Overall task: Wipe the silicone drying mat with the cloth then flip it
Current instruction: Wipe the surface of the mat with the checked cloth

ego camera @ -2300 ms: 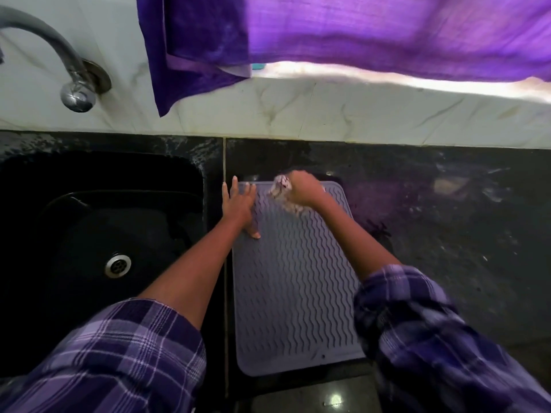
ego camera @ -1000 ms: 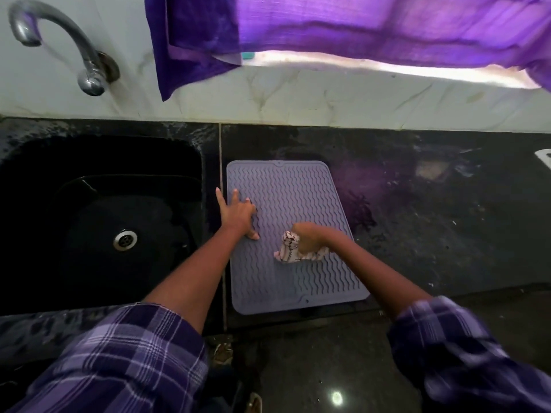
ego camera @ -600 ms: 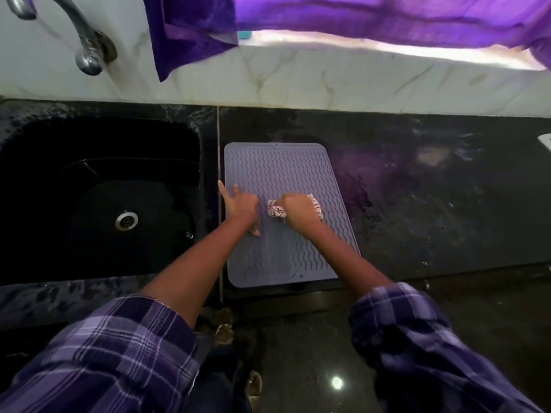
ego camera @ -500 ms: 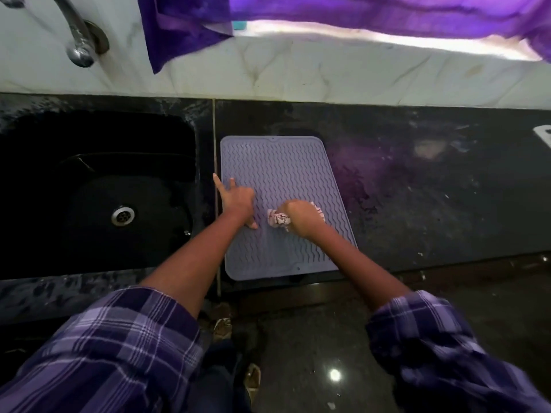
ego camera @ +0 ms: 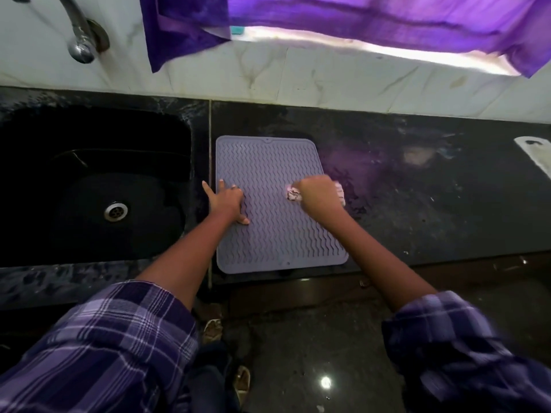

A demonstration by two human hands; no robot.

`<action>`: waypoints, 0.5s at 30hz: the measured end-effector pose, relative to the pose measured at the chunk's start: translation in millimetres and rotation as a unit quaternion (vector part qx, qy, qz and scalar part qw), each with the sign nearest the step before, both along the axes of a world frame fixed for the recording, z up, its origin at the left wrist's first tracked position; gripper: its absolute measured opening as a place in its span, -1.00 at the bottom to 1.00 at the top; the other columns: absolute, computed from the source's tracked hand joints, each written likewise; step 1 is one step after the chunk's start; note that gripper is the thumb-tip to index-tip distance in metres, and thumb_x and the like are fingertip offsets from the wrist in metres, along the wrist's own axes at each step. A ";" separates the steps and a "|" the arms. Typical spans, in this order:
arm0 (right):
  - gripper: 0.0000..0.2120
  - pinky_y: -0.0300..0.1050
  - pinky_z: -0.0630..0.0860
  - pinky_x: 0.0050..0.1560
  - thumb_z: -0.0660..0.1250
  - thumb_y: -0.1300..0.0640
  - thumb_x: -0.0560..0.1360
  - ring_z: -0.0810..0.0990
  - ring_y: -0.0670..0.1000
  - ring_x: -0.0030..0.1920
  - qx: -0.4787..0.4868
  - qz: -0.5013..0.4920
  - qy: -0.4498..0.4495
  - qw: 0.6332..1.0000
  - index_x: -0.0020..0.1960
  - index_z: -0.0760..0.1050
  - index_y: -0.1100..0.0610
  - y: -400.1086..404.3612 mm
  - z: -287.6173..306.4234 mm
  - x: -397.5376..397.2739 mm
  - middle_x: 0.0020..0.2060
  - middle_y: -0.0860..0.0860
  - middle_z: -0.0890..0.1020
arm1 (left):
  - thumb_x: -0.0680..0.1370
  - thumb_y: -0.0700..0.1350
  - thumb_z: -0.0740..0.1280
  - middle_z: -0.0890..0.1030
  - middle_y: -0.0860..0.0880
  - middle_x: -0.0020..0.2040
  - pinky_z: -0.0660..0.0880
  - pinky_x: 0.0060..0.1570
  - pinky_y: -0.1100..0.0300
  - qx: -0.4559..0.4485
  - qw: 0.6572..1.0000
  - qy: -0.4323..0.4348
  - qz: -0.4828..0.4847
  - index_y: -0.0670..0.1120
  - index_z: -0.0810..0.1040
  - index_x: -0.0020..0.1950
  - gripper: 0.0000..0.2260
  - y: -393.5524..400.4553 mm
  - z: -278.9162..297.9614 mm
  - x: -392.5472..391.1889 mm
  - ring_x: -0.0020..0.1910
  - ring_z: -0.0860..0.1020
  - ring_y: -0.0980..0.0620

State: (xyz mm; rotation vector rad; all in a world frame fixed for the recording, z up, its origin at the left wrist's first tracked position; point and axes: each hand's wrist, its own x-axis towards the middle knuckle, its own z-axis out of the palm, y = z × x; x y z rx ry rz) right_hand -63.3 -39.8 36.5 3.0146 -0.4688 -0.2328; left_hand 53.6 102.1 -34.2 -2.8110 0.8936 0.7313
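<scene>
The right hand [ego camera: 317,194] was curled round a bunched cloth [ego camera: 293,194], gripping it and pressing it down on the mat [ego camera: 274,234] near the mat's right edge; pale patterned folds of the cloth stuck out on both sides of the fist. The left hand [ego camera: 228,202] lay flat with fingers spread, holding nothing, its palm on the mat's left edge and its outer fingers reaching over onto the counter [ego camera: 417,210]. The mat, grey with wavy ridges facing up, lay flat on the dark counter just right of the seam beside the sink [ego camera: 89,189], its near edge close to the counter's front. Both forearms were bare below rolled plaid sleeves [ego camera: 119,347]. A tap [ego camera: 79,31] curved over the sink from the marble wall, and a purple curtain [ego camera: 357,19] hung above the counter. A white object [ego camera: 533,153] sat at the far right of the counter, cut off by the frame.
</scene>
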 end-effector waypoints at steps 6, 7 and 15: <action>-0.65 -0.02 0.43 0.25 0.22 0.27 0.53 0.52 0.12 0.21 0.019 0.076 0.035 0.996 0.30 0.49 0.12 42.1 -65.8 -16.6 0.20 0.10 0.59 | 0.40 0.18 0.46 0.19 -0.07 0.55 -0.16 0.41 -0.40 0.053 0.998 -0.028 -0.016 -0.09 0.32 0.48 -0.26 -8.5 3.9 -1.0 0.58 -0.07 -0.17; -0.65 -0.03 0.44 0.24 0.23 0.26 0.53 0.54 0.12 0.19 0.028 0.074 0.021 0.997 0.30 0.50 0.10 42.0 -70.0 -22.5 0.17 0.10 0.61 | 0.40 0.18 0.46 0.20 -0.07 0.55 -0.16 0.41 -0.40 0.053 0.998 -0.030 -0.016 -0.09 0.34 0.47 -0.27 -8.9 5.4 -1.1 0.58 -0.07 -0.17; -0.83 -0.11 0.42 -0.10 0.30 0.21 0.47 0.55 0.09 -0.08 0.159 0.091 0.173 0.968 0.00 0.57 0.27 45.5 -52.4 -57.6 -0.11 0.13 0.59 | 0.41 0.16 0.46 0.19 -0.12 0.56 -0.19 0.40 -0.42 0.064 0.997 -0.027 -0.017 -0.08 0.41 0.40 -0.36 -7.9 11.1 -6.2 0.58 -0.08 -0.16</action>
